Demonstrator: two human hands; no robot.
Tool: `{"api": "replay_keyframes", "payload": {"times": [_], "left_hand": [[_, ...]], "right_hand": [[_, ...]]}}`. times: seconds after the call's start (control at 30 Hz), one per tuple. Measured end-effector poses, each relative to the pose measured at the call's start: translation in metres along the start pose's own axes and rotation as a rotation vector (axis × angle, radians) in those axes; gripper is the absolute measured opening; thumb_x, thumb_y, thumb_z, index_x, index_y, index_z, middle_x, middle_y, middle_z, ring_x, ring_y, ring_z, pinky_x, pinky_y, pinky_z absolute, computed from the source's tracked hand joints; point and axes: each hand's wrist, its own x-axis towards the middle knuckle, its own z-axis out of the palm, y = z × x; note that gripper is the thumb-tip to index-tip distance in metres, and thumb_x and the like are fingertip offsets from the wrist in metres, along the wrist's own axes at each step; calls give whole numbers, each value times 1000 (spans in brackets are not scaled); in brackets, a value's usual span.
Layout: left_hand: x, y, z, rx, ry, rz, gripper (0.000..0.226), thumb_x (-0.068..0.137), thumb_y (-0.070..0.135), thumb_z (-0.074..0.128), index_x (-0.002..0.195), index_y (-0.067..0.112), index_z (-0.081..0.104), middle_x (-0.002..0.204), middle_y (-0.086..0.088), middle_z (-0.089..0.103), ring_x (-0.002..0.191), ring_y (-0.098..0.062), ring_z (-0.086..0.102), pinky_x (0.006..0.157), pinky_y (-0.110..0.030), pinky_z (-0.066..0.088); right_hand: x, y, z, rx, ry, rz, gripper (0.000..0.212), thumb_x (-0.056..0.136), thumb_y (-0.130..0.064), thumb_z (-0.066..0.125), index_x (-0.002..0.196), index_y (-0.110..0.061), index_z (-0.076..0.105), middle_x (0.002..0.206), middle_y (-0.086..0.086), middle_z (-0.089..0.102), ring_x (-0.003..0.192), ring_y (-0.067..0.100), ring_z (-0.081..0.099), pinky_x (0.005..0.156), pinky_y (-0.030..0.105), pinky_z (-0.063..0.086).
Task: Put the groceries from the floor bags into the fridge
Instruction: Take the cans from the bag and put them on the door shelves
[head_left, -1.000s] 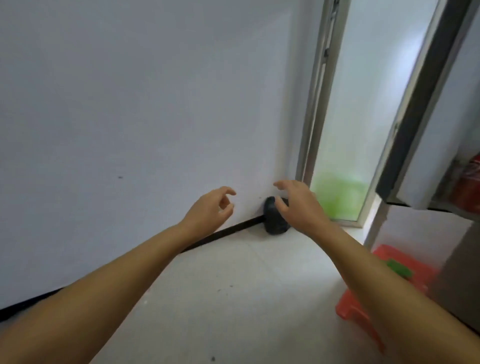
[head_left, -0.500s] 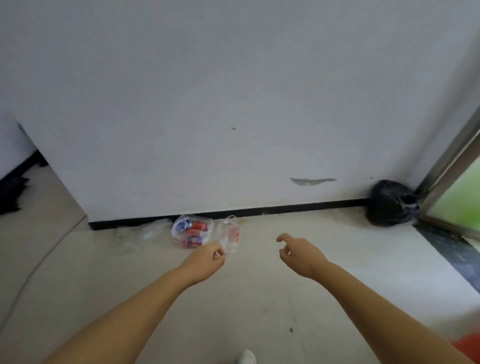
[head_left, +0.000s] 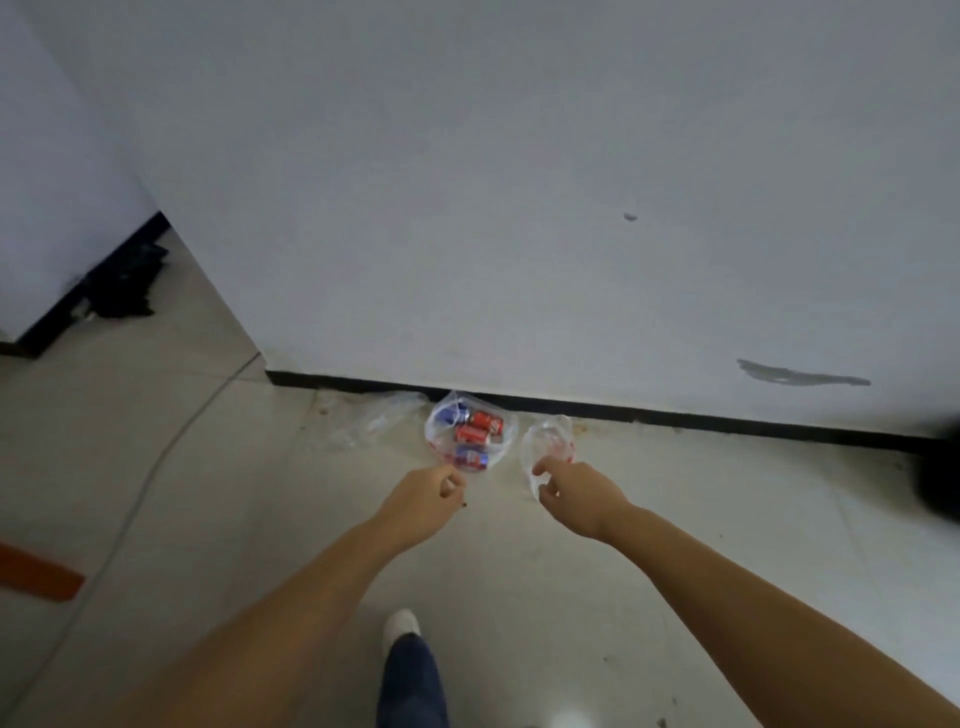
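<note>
A clear plastic bag lies on the floor against the wall's black skirting, holding several red and blue drink cans. A second, nearly empty clear bag lies just right of it. A third crumpled clear bag lies to the left. My left hand hovers in front of the can bag with fingers loosely curled, holding nothing. My right hand reaches over the near edge of the second bag, fingers relaxed and empty. The fridge is out of view.
A white wall rises straight ahead with a corner at the left. A thin cable runs across the floor at left. A dark heap lies by the far left skirting; a black bag sits at the right edge. My shoe stands below.
My view has swung left and down from the doorway to the floor bags. Both hands have dropped toward the bags and now hover just in front of them.
</note>
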Motion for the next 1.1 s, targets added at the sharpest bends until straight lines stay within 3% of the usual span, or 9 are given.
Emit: {"api": "replay_keyframes", "payload": {"times": [0.23, 0.37, 0.43, 0.57, 0.8, 0.93, 1.03, 1.1], "left_hand": [[131, -33, -55, 27, -145, -13, 16, 88, 17, 53, 97, 14, 65, 84, -4, 66, 81, -22, 63, 69, -28, 46], [204, -47, -70, 65, -227, -46, 20, 89, 20, 51, 102, 15, 65, 87, 0, 64, 84, -20, 62, 74, -28, 48], [238, -57, -63, 70, -278, -78, 20, 89, 20, 51, 103, 13, 64, 87, -1, 63, 88, -23, 63, 76, -30, 49], [316, -88, -25, 69, -347, -118, 21, 90, 20, 51, 103, 10, 63, 96, -10, 67, 93, -28, 63, 79, -31, 49], [456, -191, 81, 75, -397, -152, 21, 90, 20, 47, 99, 10, 63, 97, -9, 68, 91, -25, 62, 79, -31, 48], [554, -267, 153, 81, -403, -78, 18, 93, 19, 45, 85, 12, 59, 86, -8, 63, 79, -25, 59, 71, -31, 45], [624, -321, 202, 167, -396, -1, 17, 92, 16, 45, 90, 11, 62, 88, -7, 61, 80, -20, 56, 70, -26, 42], [666, -356, 229, 290, -428, 82, 17, 92, 16, 44, 84, 15, 59, 85, -6, 60, 82, -22, 58, 73, -30, 44]], "right_hand": [[115, -10, -10, 117, -25, 161, 34, 97, -27, 42, 130, -20, 47, 117, 8, 64, 98, 22, 62, 86, 30, 47], [175, -13, -6, 262, -31, 228, 30, 96, -24, 41, 125, -23, 50, 105, 4, 66, 71, 13, 59, 66, 23, 46], [208, -9, 3, 338, -32, 267, 29, 95, -22, 41, 122, -24, 52, 100, 2, 68, 68, 13, 60, 62, 23, 47], [292, 16, 32, 376, -82, 306, 30, 95, -21, 40, 121, -23, 54, 98, 3, 68, 82, 16, 65, 76, 28, 53], [453, 83, 125, 340, -113, 314, 29, 96, -24, 39, 122, -25, 52, 107, 2, 65, 82, 13, 63, 78, 29, 55], [562, 125, 204, 299, -68, 263, 30, 98, -19, 37, 121, -16, 55, 113, 7, 65, 84, 14, 57, 72, 24, 44], [640, 159, 260, 240, -18, 190, 26, 99, -20, 39, 114, -13, 59, 116, 9, 64, 100, 19, 60, 86, 28, 47], [690, 183, 287, 150, 4, 105, 26, 98, -20, 41, 114, -14, 60, 120, 8, 62, 108, 22, 58, 95, 33, 46]]}}
